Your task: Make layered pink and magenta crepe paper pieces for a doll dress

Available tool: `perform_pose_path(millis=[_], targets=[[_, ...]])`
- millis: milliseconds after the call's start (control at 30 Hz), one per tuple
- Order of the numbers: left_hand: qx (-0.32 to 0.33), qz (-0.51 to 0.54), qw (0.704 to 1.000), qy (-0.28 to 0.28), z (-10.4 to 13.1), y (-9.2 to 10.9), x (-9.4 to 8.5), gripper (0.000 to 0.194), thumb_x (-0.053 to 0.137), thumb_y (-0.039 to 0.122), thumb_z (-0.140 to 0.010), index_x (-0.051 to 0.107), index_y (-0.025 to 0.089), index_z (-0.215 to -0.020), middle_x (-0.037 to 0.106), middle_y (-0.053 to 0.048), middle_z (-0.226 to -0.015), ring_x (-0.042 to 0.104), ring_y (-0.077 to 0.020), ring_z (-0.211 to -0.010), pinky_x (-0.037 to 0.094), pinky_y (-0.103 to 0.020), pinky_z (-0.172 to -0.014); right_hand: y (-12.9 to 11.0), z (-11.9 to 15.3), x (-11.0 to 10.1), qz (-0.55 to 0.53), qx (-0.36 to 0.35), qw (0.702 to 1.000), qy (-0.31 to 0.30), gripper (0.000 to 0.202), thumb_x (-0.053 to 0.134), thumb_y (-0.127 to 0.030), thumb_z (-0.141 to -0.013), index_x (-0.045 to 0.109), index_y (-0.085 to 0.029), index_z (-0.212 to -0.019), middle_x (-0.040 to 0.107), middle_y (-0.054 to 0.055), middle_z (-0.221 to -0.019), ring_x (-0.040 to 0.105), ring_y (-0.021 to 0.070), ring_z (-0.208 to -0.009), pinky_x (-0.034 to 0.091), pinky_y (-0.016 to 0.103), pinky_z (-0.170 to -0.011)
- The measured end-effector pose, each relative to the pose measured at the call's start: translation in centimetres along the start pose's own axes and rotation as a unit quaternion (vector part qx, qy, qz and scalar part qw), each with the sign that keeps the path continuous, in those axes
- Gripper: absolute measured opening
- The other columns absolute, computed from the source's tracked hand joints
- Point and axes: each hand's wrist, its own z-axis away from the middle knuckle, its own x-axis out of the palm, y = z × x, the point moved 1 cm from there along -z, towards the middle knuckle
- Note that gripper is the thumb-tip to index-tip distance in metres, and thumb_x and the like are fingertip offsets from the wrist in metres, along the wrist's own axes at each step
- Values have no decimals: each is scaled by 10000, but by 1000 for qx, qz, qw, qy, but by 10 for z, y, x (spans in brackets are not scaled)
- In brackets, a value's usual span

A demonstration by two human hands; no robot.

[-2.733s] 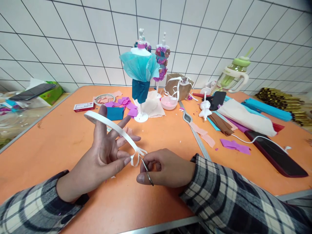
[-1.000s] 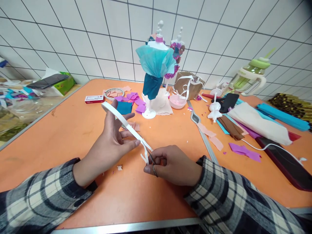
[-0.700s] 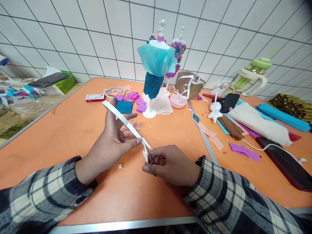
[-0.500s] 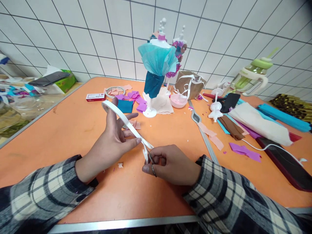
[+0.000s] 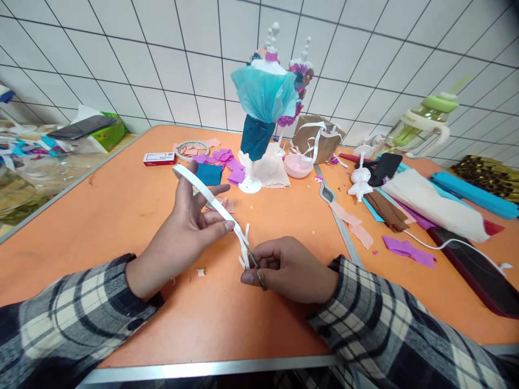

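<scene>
A narrow white strip (image 5: 205, 190), perhaps tape or paper, runs over the fingers of my left hand (image 5: 190, 219), pinched between thumb and fingers. Its lower end is split into thin tails near my right hand (image 5: 287, 270). That hand is closed around small scissors (image 5: 258, 272), whose blades meet the strip's lower end; whether they are fully closed I cannot tell. Beyond the hands stands a small white dress form (image 5: 250, 185) wearing a teal skirt (image 5: 257, 139) and a light-blue crepe ruffle (image 5: 265, 92).
Purple paper pieces (image 5: 235, 175), a tape roll (image 5: 178, 154), a small red-and-white box (image 5: 159, 159) and a pink bowl (image 5: 298, 167) lie behind the hands. To the right are a green-lidded bottle (image 5: 421, 127), a brown bag (image 5: 316, 143) and a dark phone (image 5: 474, 270).
The scissors and my right hand have shifted slightly right. A thin tail of the white strip now sticks upward by the blades. My left hand keeps its hold.
</scene>
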Motion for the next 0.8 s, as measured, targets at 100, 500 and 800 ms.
perform_pose_path(millis=[100,500,800], targets=[[1,1,1000,4,0,3,0,1175,775,184,-748,-21,413,-1581,457,-143,-1469,689,-191,-1003,611,-395,-830,-1,1,0,-7,3,1000,-6,354,792,-475,-768,638,-165,-696,522,-49,-567,427,89,-547,307,235,-527],[-10,-10,1000,-9,1,3,2,1136,781,207,-750,32,384,-1585,480,-136,-1459,668,-261,-1149,622,-336,-767,5,3,2,-58,3,997,-46,375,786,-515,-764,667,-162,-803,526,-27,-696,423,106,-638,348,257,-612],[2,-19,1000,4,2,3,0,1082,780,219,-772,87,383,-1587,514,-125,-1461,694,-256,-1114,633,-402,-832,0,3,0,-60,1,998,-34,373,796,-497,-760,648,-157,-728,573,-29,-608,475,104,-583,359,250,-585]])
